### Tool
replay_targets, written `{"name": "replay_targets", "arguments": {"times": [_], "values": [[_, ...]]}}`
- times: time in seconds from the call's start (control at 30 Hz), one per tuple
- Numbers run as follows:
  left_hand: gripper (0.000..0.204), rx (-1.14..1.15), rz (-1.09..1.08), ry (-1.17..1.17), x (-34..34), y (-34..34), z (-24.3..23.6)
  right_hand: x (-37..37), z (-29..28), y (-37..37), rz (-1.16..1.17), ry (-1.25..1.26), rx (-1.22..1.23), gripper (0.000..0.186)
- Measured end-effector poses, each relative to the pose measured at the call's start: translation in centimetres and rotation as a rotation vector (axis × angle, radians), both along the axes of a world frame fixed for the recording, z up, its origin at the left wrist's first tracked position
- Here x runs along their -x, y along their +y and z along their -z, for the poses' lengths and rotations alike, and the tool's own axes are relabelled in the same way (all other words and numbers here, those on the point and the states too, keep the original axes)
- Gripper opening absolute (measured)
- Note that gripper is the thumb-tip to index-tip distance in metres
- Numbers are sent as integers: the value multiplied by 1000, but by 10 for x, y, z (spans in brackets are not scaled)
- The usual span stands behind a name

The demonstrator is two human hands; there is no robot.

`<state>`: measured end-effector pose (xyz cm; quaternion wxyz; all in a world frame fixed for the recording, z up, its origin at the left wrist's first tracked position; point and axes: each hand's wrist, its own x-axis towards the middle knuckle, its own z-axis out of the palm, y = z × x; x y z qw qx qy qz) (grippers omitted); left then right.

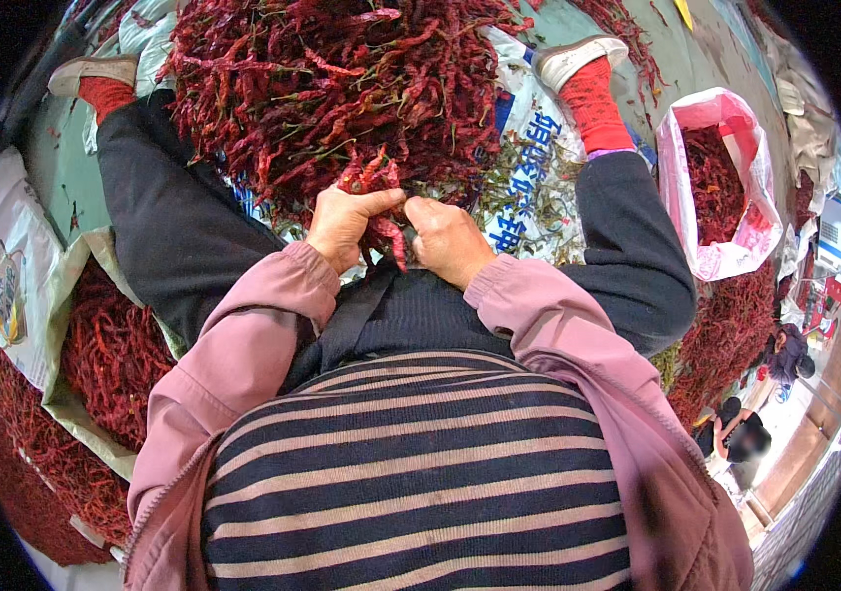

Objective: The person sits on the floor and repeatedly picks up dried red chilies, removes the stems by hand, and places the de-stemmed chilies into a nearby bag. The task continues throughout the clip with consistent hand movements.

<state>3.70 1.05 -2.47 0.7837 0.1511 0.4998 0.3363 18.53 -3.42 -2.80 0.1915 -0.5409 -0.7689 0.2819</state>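
Observation:
My left hand (342, 227) is closed round a small bunch of dried red chilies (368, 172) in front of my lap, some hanging below its fingers. My right hand (445, 236) is curled just beside it, fingertips pressed together at the bunch; what exactly they grip is hidden. Beyond both hands lies a large heap of dried red chilies with green stems (332, 69). Loose stems and leafy bits (514, 158) are scattered to its right on a printed plastic sheet (524, 108).
My legs lie either side of the heap. An open pink-and-white sack of chilies (681, 167) stands at right, an open green sack (71, 256) at left. More chilies (726, 325) spread beside me. Other people (736, 438) are at the far right edge.

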Motion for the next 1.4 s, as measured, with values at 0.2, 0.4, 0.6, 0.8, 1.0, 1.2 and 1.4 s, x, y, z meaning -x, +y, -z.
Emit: {"name": "replay_targets", "arguments": {"times": [0.2, 0.4, 0.6, 0.8, 1.0, 1.2, 1.4], "values": [[26, -28, -65, -36, 13, -2, 10, 3, -26, 6, 181, 289, 448, 21], [26, -215, 4, 63, 3, -9, -9, -2, -16, 7, 213, 244, 436, 17], [26, -392, 182, 17, -14, -11, -40, -62, 33, -6, 290, -344, 260, 9], [36, -201, 141, 76, 4, -3, -11, -89, 6, -1, 339, -382, 175, 35], [30, -99, 220, 92, 6, -1, -10, -88, 44, 38, 265, -529, 237, 31], [27, -41, 214, 33, 10, -1, -3, -95, 30, 33, 171, -422, 251, 24], [34, -35, 176, -60, 2, -5, -6, -71, -1, 7, 361, 179, 506, 18]]}}
